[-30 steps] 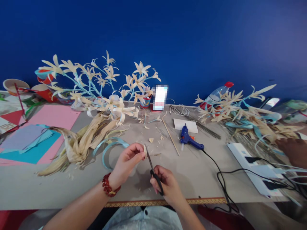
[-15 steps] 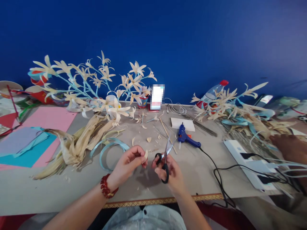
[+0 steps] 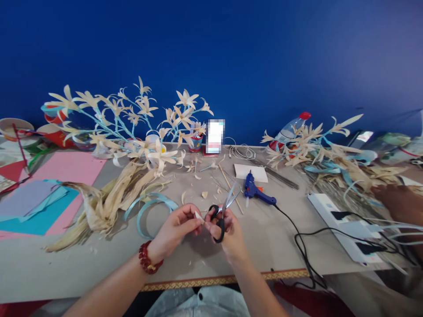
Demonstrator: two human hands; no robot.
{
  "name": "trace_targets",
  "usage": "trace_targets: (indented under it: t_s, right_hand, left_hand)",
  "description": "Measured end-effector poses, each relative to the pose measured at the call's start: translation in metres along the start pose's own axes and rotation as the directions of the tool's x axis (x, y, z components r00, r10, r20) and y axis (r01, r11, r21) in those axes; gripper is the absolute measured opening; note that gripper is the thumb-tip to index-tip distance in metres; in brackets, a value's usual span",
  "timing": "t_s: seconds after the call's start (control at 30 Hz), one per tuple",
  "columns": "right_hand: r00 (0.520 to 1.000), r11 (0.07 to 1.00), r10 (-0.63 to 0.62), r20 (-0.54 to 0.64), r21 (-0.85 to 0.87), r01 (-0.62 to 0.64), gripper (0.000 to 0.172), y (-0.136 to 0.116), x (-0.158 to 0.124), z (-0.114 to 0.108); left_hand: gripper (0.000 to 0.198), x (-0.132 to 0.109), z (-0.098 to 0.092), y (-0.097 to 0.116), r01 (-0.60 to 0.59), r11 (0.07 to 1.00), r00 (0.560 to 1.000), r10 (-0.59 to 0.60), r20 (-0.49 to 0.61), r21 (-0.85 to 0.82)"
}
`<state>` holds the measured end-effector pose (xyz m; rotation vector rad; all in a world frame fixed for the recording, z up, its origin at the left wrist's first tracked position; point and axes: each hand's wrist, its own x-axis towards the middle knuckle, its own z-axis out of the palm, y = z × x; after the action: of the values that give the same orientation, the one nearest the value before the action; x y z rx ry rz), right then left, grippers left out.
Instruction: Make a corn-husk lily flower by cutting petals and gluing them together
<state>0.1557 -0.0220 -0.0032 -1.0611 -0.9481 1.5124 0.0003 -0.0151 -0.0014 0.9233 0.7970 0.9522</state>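
Observation:
Between the thumb and fingers of my left hand is a small pale petal cut from corn husk. My right hand is closed around black-handled scissors, their blades parted and pointing away from me. The right fingertips meet the petal's lower end, close to the left fingers. Beyond my hands, small husk scraps and a wooden stick lie on the table. A loop of light blue ribbon rests left of my left hand.
A blue glue gun and its black cord lie right of the scissors, near a white power strip. Dried husks and branches of husk flowers are at left. Another person's hand is at far right.
My right hand has moved left, so its fingertips now touch the petal. The petal has tilted in my left fingers. The scissors have come along, still parted.

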Motion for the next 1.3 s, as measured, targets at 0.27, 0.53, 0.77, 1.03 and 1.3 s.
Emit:
trace_targets:
  t_s: [0.27, 0.53, 0.77, 1.03, 1.3]
  right_hand:
    - [0.997, 0.997, 0.073, 0.021, -0.014, -0.072, 0.039, 0.004, -0.008, -0.009]
    - [0.939, 0.972, 0.184, 0.292, -0.199, -0.128, 0.052, 0.006, -0.031, -0.026]
    - [0.929, 0.959, 0.197, 0.315, -0.258, -0.116, 0.052, 0.011, -0.029, -0.026]
    - [0.929, 0.949, 0.247, 0.277, -0.265, -0.173, 0.052, 0.013, -0.029, -0.027]
    - [0.938, 0.945, 0.249, 0.243, -0.275, -0.179, 0.052, 0.014, -0.030, -0.028]
  left_hand:
    - [0.017, 0.000, 0.002, 0.005, -0.044, 0.998, 0.994, 0.039, -0.099, -0.042]
    - [0.016, -0.001, 0.004, 0.013, -0.032, 0.988, 0.997, 0.022, -0.072, -0.153]
    - [0.017, -0.001, 0.003, 0.011, -0.030, 0.984, 0.996, 0.015, -0.089, -0.174]
    - [0.015, -0.001, 0.000, 0.011, -0.030, 0.987, 0.997, 0.018, -0.080, -0.160]
    - [0.016, -0.001, -0.001, 0.012, -0.012, 0.991, 0.997, 0.000, -0.083, -0.136]
